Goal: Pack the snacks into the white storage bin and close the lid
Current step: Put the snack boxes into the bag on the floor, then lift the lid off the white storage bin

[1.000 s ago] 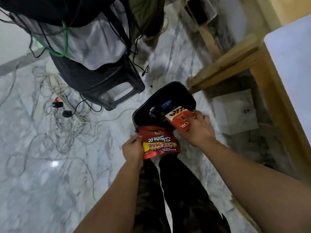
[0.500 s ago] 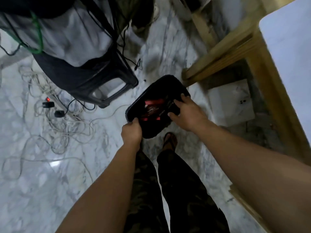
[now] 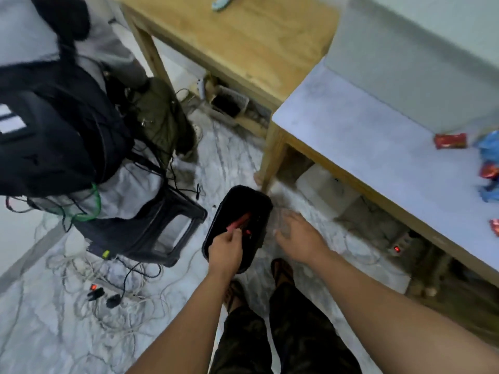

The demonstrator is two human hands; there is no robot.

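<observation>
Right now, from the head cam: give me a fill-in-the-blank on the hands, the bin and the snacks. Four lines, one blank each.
1. The left hand grips the near rim of the ____ bin.
2. The right hand, beside the bin, holds ____.
3. The packet inside the bin is ____.
4. The other snack packets lie on the ____-topped table.

Missing words: black; nothing; red; white
</observation>
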